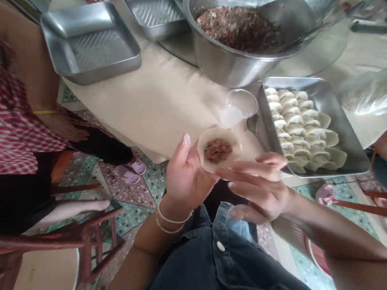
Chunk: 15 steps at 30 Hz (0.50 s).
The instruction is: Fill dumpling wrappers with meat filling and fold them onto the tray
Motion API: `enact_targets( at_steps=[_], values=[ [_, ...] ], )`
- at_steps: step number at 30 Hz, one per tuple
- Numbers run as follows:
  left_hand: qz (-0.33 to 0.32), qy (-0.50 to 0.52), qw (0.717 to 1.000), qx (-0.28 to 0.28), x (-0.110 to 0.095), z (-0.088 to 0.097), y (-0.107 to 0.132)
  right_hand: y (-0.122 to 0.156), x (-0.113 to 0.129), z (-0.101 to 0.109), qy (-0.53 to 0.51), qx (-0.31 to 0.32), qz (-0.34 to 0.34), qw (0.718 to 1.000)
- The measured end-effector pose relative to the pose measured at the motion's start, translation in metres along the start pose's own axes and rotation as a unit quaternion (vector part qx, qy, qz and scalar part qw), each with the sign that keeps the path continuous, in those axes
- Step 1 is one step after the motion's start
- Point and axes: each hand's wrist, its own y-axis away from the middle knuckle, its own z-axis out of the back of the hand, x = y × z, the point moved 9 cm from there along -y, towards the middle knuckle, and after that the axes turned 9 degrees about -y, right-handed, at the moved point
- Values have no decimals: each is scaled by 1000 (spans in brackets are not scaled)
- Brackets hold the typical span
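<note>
A round dumpling wrapper (236, 146) lies flat on the palm and fingers of my left hand (189, 177), whose thumb points up beside it. Meat filling (218, 150) with green bits is heaped in its middle. My right hand (261, 186) has its fingers apart, and one fingertip touches the wrapper's near edge. Just beyond stands a clear plastic cup (242, 102), beside a metal spoon (253, 126). To the right, a metal tray (351, 149) holds several rows of folded dumplings (296, 120).
A large steel pot (227, 67) of meat filling stands at the back, plastic film over its rim. Two metal trays, one at left (105, 64) and one beside the pot (164, 28), sit on the cloth-covered table (162, 93). People are seated left and right; a wooden chair (52, 238) is at left.
</note>
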Motion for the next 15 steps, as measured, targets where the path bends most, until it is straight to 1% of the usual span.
enact_targets(
  at_steps=[2,6,8,10,12,14,15],
  values=[
    [4,-4,1000,1,1,-1,0,7,0,5,4,-23,-5,1000],
    [37,-11,999,27,7,-6,2,13,0,4,18,1,5,1000],
    [47,-12,998,35,9,-6,3,17,-2,12,33,-25,4,999],
    [51,-10,998,45,10,-7,4,23,-6,24,44,-67,-14,997],
    [60,-6,997,56,12,-10,5,30,-7,30,56,-82,-27,995],
    [74,-2,995,60,15,-12,5,37,-8,30,70,-72,-40,994],
    [81,0,995,59,17,-13,5,40,-10,27,75,-53,-57,994]
  ],
)
